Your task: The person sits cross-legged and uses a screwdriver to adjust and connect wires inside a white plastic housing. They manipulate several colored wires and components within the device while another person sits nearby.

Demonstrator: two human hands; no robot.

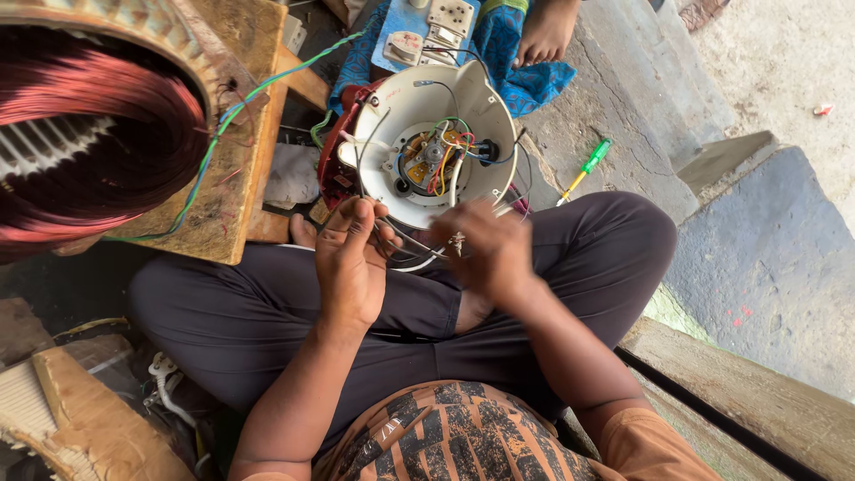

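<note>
Your left hand (352,258) pinches thin wires (401,242) with closed fingers, and your right hand (488,249) is closed on the same wires just beside it. The white round appliance housing (405,111) lies just beyond both hands, its coloured wiring exposed. A green screwdriver (588,165) lies to the right of your right hand

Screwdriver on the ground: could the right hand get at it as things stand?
Probably yes. The screwdriver lies in the open on the concrete, just beyond the right knee, with nothing over it. But the right hand is busy with the wires, so it would have to let go first.
</note>
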